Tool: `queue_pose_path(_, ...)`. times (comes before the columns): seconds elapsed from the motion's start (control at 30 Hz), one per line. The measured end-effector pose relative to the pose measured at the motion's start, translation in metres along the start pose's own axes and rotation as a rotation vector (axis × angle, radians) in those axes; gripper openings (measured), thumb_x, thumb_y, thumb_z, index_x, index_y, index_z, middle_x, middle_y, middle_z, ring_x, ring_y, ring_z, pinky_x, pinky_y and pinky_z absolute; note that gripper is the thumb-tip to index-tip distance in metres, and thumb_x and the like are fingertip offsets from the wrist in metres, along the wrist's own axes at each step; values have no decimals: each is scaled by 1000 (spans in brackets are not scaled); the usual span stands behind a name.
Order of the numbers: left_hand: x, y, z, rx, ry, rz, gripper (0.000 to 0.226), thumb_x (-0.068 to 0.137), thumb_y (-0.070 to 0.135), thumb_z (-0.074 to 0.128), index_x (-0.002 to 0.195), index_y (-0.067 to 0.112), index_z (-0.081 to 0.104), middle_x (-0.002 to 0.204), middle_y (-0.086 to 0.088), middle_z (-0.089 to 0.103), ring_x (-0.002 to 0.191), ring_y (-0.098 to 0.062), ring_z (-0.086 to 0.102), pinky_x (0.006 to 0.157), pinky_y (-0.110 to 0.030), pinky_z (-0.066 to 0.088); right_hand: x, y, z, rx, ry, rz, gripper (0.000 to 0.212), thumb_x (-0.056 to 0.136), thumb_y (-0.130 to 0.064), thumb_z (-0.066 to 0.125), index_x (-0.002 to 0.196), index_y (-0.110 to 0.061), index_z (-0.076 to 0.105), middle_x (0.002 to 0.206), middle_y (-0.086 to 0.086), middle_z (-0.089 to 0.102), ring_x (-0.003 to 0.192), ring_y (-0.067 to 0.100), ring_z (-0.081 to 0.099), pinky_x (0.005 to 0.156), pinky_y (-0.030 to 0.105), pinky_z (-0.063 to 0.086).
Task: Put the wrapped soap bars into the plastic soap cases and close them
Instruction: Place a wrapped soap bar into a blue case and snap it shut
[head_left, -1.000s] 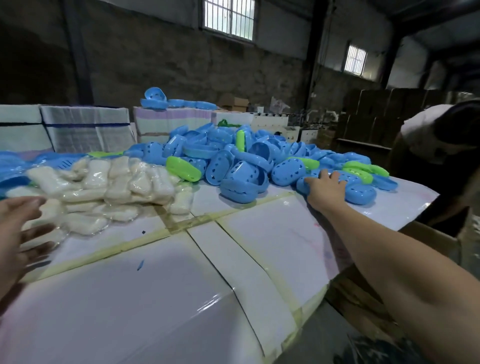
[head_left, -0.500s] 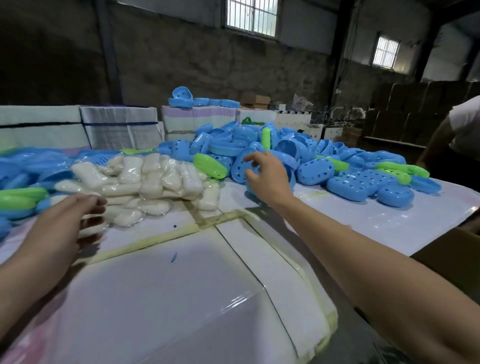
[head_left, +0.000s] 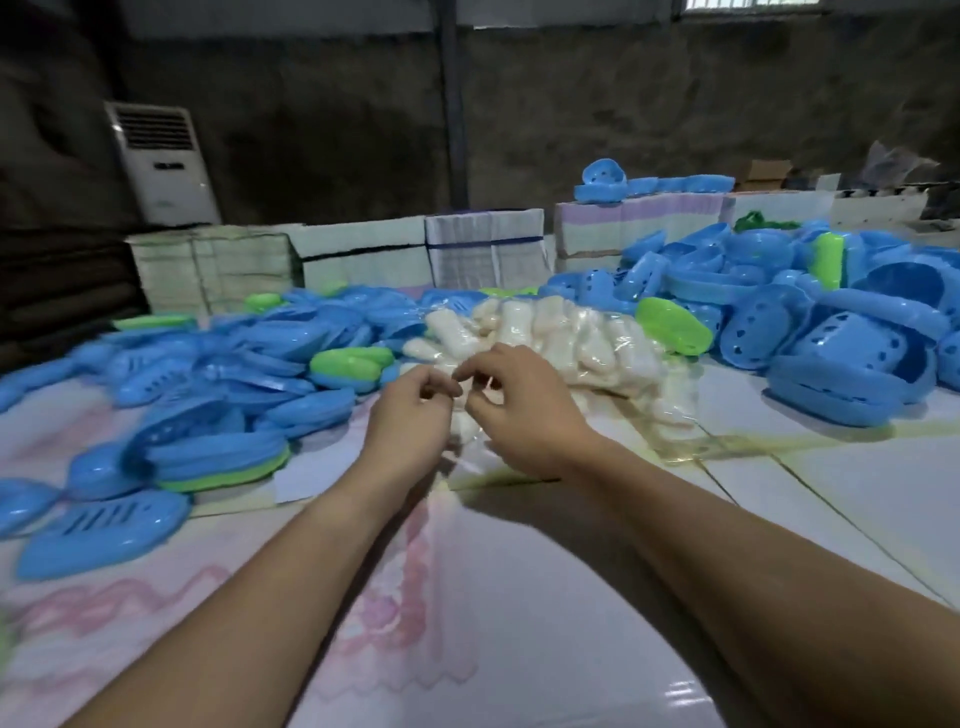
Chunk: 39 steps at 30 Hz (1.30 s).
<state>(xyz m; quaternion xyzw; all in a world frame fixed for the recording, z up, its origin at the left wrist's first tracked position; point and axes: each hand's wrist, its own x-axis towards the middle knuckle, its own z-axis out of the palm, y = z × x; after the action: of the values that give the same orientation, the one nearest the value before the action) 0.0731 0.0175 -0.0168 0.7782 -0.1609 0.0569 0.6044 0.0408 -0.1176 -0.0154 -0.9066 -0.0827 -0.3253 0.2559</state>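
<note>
Side by side, a worker's two bare hands meet at the near edge of a heap of wrapped soap bars (head_left: 561, 338) on a white table (head_left: 545, 623) in a dim, concrete-walled workshop. The left hand (head_left: 410, 415) has its fingers curled inward with thumb and forefinger pressed together, and the right hand (head_left: 524, 410) is bent the same way, its fingertips close to those of the left. Both appear to pinch at the clear wrapping of a pale soap bar (head_left: 465, 428) lying just beneath them, though motion blur makes the exact grip hard to read. The heap of cream-coloured bars, each sealed in glossy film, spreads away from the hands toward the middle of the table. To the left lies a wide spread of blue soap cases (head_left: 218, 364), some slotted, some stacked, with a green and blue case (head_left: 348, 366) just beside the soap. To the right rises a taller pile of blue case halves (head_left: 841, 338) pierced with round holes, and a green lid (head_left: 672, 325) leans at its near edge, touching the soap heap. Behind the table stand bundled stacks of white cartons (head_left: 415, 254), a few more blue cases resting on top at the right. A white standing air conditioner (head_left: 163, 163) is set against the far wall at the left.
</note>
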Motion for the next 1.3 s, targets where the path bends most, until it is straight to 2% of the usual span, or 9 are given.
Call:
queue_pose_path(0.1, 6, -3, -7, 246, 40, 157, 27, 90, 2, 53, 81, 27, 58, 87, 3, 62, 66, 0, 62, 55, -15, 45, -1, 11, -2, 11, -81, 19, 32, 83, -20, 59, 112, -32, 67, 95, -11, 57, 94, 11, 48, 79, 27, 35)
queue_pose_path(0.23, 23, -13, -35, 636, 102, 244, 24, 86, 8, 56, 105, 23, 58, 113, -4, 58, 110, -28, 51, 89, -37, 42, -2, 16, -6, -76, -103, 27, 32, 82, -21, 59, 110, -34, 68, 94, -13, 55, 92, 10, 42, 74, 28, 31)
queue_pose_path(0.37, 32, -27, -67, 1060, 125, 18, 44, 95, 21, 55, 138, 18, 47, 140, -10, 49, 130, -35, 38, 102, -48, 35, -4, 11, -7, -56, -158, 52, 30, 84, -19, 58, 108, -35, 68, 94, -12, 58, 93, 11, 43, 72, 26, 27)
queue_pose_path(0.5, 30, -31, -73, 1154, 140, -68, 30, 97, 22, 58, 126, 16, 61, 134, -7, 53, 130, -32, 41, 106, -48, 32, -7, 8, -10, -19, -182, 93, 29, 85, -16, 59, 104, -34, 70, 92, -13, 56, 94, 13, 46, 71, 26, 27)
queue_pose_path(0.8, 16, -15, -38, 319, 194, 182, 42, 85, -11, 54, 74, 29, 64, 118, 2, 44, 94, -13, 52, 74, -8, 36, -6, 9, -18, 212, 19, 315, 27, 83, -10, 57, 90, -33, 70, 82, -10, 61, 70, 6, 60, 70, 29, 48)
queue_pose_path(0.87, 13, -12, -33, 215, 112, 123, 43, 88, -7, 51, 78, 33, 61, 106, -3, 58, 66, -15, 55, 56, -17, 42, -5, 12, -21, 220, 70, 351, 26, 84, -11, 57, 92, -32, 70, 79, -10, 61, 67, -3, 58, 63, 21, 44)
queue_pose_path(0.97, 11, -8, -24, -24, 14, -11, 37, 94, -4, 50, 89, 30, 61, 91, -6, 66, 76, -32, 66, 72, -41, 56, -2, 16, -23, 184, 117, 369, 25, 84, -11, 57, 93, -31, 70, 76, -9, 61, 71, 4, 59, 68, 26, 46)
queue_pose_path(1.13, 8, 5, -19, -579, -72, -279, 25, 90, -4, 49, 104, 7, 66, 93, -14, 65, 78, -33, 71, 81, -39, 58, 3, 31, -36, -187, 253, 351, 33, 85, -22, 59, 117, -25, 67, 111, 2, 60, 113, 27, 47, 93, 39, 40)
queue_pose_path(1.3, 1, 14, -20, -850, -97, -283, 9, 97, 6, 61, 102, 10, 66, 92, -12, 76, 75, -31, 77, 60, -28, 62, -2, 53, -44, -506, 43, 540, 56, 86, -38, 57, 141, -33, 44, 144, 6, 42, 128, 33, 33, 99, 48, 32)
